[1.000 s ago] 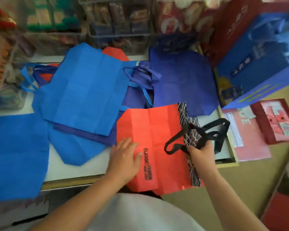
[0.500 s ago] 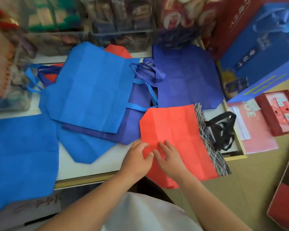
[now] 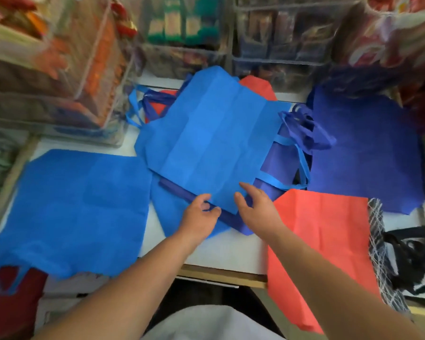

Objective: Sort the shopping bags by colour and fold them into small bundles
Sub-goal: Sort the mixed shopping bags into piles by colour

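Observation:
A light blue bag (image 3: 206, 143) lies flat in the middle of the white table (image 3: 226, 251), on top of a dark blue bag (image 3: 275, 173). My left hand (image 3: 199, 217) is at its near edge with thumb and fingers loosely curled around a bit of blue fabric. My right hand (image 3: 255, 209) is beside it at the near corner, fingers spread and relaxed. A second light blue bag (image 3: 79, 207) lies at the left. Another dark blue bag (image 3: 366, 153) lies at the right. A red bag (image 3: 324, 241) hangs over the table's front edge to my right.
A black patterned bag (image 3: 378, 253) with black handles lies under the red bag's right side. Another red bag (image 3: 255, 87) peeks out at the back. Clear bins of packaged goods (image 3: 187, 33) line the back, and stacked boxes (image 3: 59, 69) stand at the left.
Both hands have left the red bag and moved left and forward to the near edge of the middle light blue bag. The camera has swung left.

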The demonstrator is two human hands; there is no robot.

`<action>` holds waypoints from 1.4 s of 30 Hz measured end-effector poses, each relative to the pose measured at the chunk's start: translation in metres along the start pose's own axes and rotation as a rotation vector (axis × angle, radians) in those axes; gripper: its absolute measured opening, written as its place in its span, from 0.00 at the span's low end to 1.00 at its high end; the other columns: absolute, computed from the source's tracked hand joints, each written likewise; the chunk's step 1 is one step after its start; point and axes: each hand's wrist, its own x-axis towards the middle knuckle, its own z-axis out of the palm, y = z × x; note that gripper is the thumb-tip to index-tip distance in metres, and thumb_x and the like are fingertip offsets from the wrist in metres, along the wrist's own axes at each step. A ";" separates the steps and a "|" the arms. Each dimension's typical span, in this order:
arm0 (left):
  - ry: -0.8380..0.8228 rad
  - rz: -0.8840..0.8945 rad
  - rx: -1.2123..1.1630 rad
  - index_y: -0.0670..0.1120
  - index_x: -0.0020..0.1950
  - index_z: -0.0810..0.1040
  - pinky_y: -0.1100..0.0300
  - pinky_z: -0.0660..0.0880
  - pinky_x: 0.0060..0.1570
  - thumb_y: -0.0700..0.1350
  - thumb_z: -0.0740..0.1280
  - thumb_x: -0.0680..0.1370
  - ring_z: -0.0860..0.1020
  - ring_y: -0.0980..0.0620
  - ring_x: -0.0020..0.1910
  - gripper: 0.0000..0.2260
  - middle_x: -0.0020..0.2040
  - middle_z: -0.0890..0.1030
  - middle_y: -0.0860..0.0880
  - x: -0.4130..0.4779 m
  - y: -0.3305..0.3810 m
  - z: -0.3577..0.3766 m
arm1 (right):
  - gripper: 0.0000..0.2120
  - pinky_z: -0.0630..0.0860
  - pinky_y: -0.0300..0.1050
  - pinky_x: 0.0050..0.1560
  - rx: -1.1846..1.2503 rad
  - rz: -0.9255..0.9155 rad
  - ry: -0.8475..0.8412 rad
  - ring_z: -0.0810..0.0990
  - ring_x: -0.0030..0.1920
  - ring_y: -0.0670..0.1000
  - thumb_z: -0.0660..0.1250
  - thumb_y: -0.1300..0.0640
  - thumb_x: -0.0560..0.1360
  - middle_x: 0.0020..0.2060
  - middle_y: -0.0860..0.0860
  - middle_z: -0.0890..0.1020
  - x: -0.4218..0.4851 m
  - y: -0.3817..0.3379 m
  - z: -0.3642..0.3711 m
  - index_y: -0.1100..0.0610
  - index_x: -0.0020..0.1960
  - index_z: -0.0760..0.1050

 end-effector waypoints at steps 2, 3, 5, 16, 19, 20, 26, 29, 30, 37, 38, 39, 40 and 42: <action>-0.037 -0.059 -0.130 0.51 0.75 0.70 0.54 0.74 0.67 0.47 0.71 0.79 0.79 0.50 0.61 0.24 0.65 0.77 0.48 0.003 0.004 -0.003 | 0.22 0.64 0.40 0.66 -0.002 0.131 -0.030 0.74 0.67 0.53 0.65 0.49 0.82 0.67 0.57 0.76 0.013 -0.003 0.008 0.53 0.74 0.72; -0.053 -0.079 -0.187 0.50 0.76 0.69 0.51 0.74 0.68 0.46 0.71 0.80 0.79 0.51 0.61 0.25 0.64 0.77 0.48 0.005 0.006 -0.004 | 0.22 0.65 0.41 0.66 -0.013 0.153 -0.032 0.75 0.64 0.53 0.66 0.48 0.82 0.66 0.57 0.75 0.017 -0.003 0.011 0.53 0.74 0.72; -0.065 -0.104 -0.324 0.48 0.75 0.69 0.51 0.75 0.67 0.45 0.70 0.81 0.79 0.55 0.56 0.23 0.60 0.78 0.50 0.008 0.009 -0.001 | 0.22 0.67 0.43 0.66 -0.015 0.136 -0.006 0.77 0.60 0.53 0.68 0.50 0.80 0.65 0.57 0.75 0.022 -0.002 0.015 0.54 0.73 0.73; 0.626 -0.051 -0.604 0.52 0.56 0.72 0.53 0.80 0.56 0.47 0.74 0.76 0.81 0.48 0.53 0.14 0.57 0.77 0.49 0.012 0.028 -0.027 | 0.24 0.72 0.42 0.50 0.152 0.004 0.155 0.77 0.47 0.51 0.61 0.69 0.78 0.54 0.48 0.79 -0.016 -0.014 -0.034 0.50 0.70 0.69; 0.674 0.001 -0.688 0.52 0.69 0.69 0.67 0.75 0.46 0.38 0.73 0.77 0.81 0.55 0.48 0.23 0.58 0.81 0.50 0.001 0.020 -0.060 | 0.35 0.71 0.39 0.54 0.103 0.049 0.064 0.75 0.48 0.47 0.62 0.70 0.75 0.59 0.47 0.76 -0.032 0.010 -0.050 0.52 0.79 0.61; 0.619 0.007 -0.668 0.53 0.69 0.70 0.67 0.76 0.44 0.37 0.72 0.77 0.82 0.55 0.46 0.25 0.55 0.83 0.49 -0.004 0.016 -0.068 | 0.36 0.72 0.39 0.58 0.093 0.029 0.025 0.76 0.49 0.44 0.64 0.69 0.73 0.58 0.47 0.77 -0.035 0.012 -0.052 0.53 0.78 0.61; 0.248 -0.004 -0.259 0.43 0.49 0.82 0.56 0.79 0.38 0.40 0.67 0.73 0.83 0.49 0.40 0.07 0.45 0.86 0.46 -0.048 -0.010 -0.088 | 0.26 0.74 0.52 0.37 0.092 0.090 0.055 0.77 0.36 0.60 0.59 0.75 0.69 0.39 0.51 0.80 -0.039 -0.006 -0.041 0.53 0.61 0.75; 0.263 0.031 -0.164 0.45 0.47 0.82 0.51 0.82 0.46 0.43 0.66 0.73 0.84 0.47 0.46 0.06 0.45 0.85 0.48 -0.062 -0.023 -0.110 | 0.26 0.75 0.48 0.38 0.075 0.219 0.025 0.77 0.35 0.57 0.62 0.73 0.72 0.35 0.56 0.80 -0.038 -0.004 -0.021 0.59 0.68 0.72; 0.263 0.045 -0.104 0.46 0.47 0.81 0.52 0.81 0.45 0.43 0.66 0.73 0.84 0.47 0.46 0.06 0.44 0.85 0.50 -0.065 -0.026 -0.120 | 0.25 0.79 0.51 0.41 0.063 0.231 0.011 0.79 0.36 0.58 0.64 0.72 0.72 0.35 0.56 0.81 -0.038 -0.004 -0.013 0.59 0.67 0.73; 0.454 0.032 0.038 0.47 0.52 0.74 0.51 0.77 0.44 0.45 0.69 0.75 0.80 0.45 0.48 0.09 0.47 0.80 0.50 -0.069 -0.059 -0.192 | 0.22 0.75 0.52 0.43 -0.059 0.103 0.100 0.80 0.43 0.57 0.72 0.62 0.69 0.46 0.57 0.82 -0.050 -0.049 0.034 0.59 0.61 0.71; 0.452 0.020 0.025 0.47 0.53 0.73 0.51 0.77 0.44 0.44 0.69 0.75 0.80 0.45 0.48 0.09 0.48 0.80 0.51 -0.066 -0.064 -0.199 | 0.23 0.76 0.54 0.47 -0.113 0.061 0.121 0.79 0.46 0.58 0.72 0.61 0.68 0.52 0.58 0.80 -0.050 -0.054 0.042 0.59 0.62 0.71; 0.426 0.015 0.003 0.47 0.53 0.73 0.50 0.78 0.44 0.43 0.69 0.75 0.79 0.46 0.47 0.09 0.46 0.79 0.51 -0.064 -0.071 -0.204 | 0.24 0.76 0.57 0.53 -0.159 0.025 0.129 0.78 0.50 0.59 0.73 0.60 0.69 0.58 0.58 0.76 -0.049 -0.059 0.052 0.59 0.63 0.71; 0.387 0.010 -0.032 0.47 0.51 0.74 0.47 0.79 0.44 0.42 0.68 0.76 0.79 0.46 0.44 0.06 0.43 0.78 0.50 -0.061 -0.079 -0.207 | 0.23 0.75 0.59 0.59 -0.190 0.004 0.118 0.78 0.54 0.61 0.74 0.61 0.71 0.61 0.58 0.73 -0.049 -0.062 0.061 0.58 0.64 0.72; 0.327 0.017 -0.096 0.47 0.46 0.75 0.45 0.80 0.41 0.40 0.66 0.76 0.76 0.48 0.36 0.02 0.35 0.75 0.50 -0.057 -0.096 -0.210 | 0.21 0.75 0.61 0.63 -0.178 0.016 0.031 0.77 0.59 0.62 0.74 0.61 0.73 0.62 0.58 0.70 -0.047 -0.067 0.079 0.57 0.64 0.74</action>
